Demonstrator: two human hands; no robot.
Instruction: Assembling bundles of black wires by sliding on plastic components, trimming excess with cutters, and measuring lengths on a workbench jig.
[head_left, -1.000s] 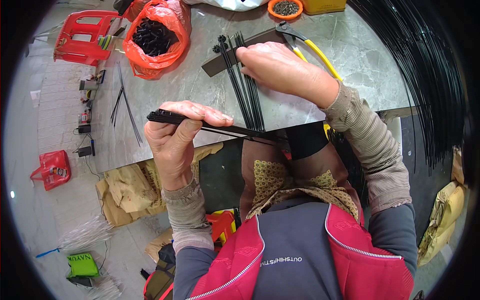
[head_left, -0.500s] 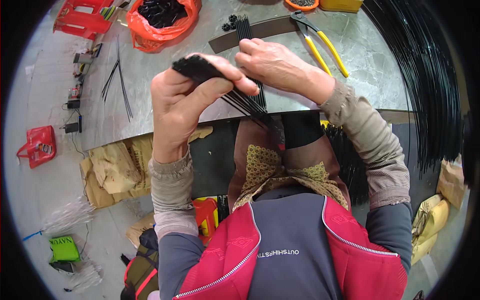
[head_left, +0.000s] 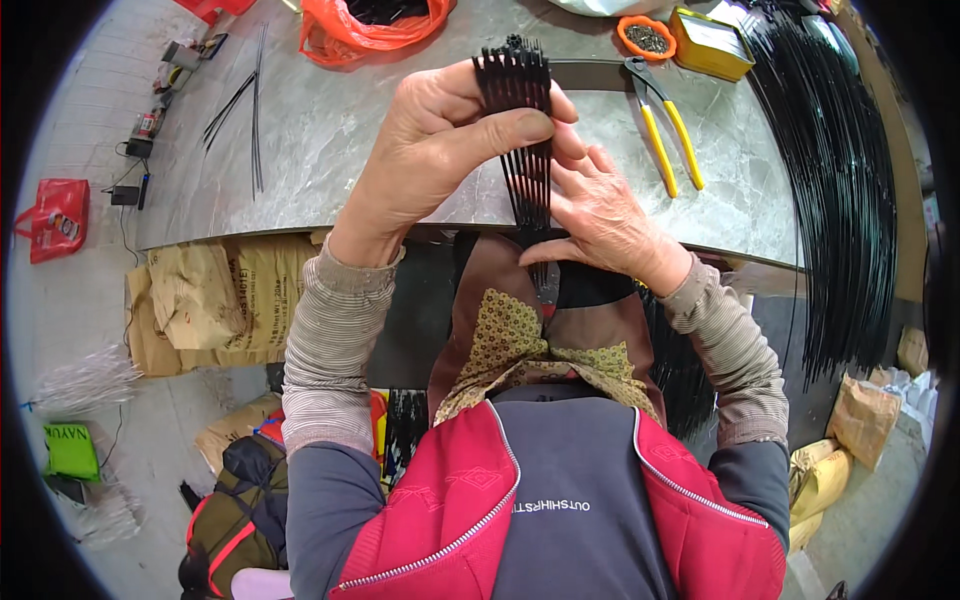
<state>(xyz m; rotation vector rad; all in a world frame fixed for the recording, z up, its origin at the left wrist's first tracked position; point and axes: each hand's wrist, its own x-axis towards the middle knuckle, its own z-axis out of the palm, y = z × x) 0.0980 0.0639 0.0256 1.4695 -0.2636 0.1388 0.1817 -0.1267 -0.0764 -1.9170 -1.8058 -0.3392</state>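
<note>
My left hand (head_left: 440, 150) grips a bundle of black cable ties (head_left: 522, 110) near their heads, holding them upright above the near edge of the grey table (head_left: 330, 150). The ties' tails hang down toward my lap. My right hand (head_left: 610, 215) is just below and to the right, its fingers pressed against the hanging tails and gathering them. Both hands are over the table's front edge.
Yellow-handled pliers (head_left: 665, 130) lie right of the hands. An orange bag (head_left: 370, 25) of black parts sits at the back, a small orange dish (head_left: 645, 35) and yellow box (head_left: 710, 42) at back right. Loose black ties (head_left: 245, 105) lie left. Long black strands (head_left: 840, 190) hang at right.
My left hand has lifted the tie bundle from lying flat to upright and brought it closer. My right hand has left the table and come onto the hanging tails.
</note>
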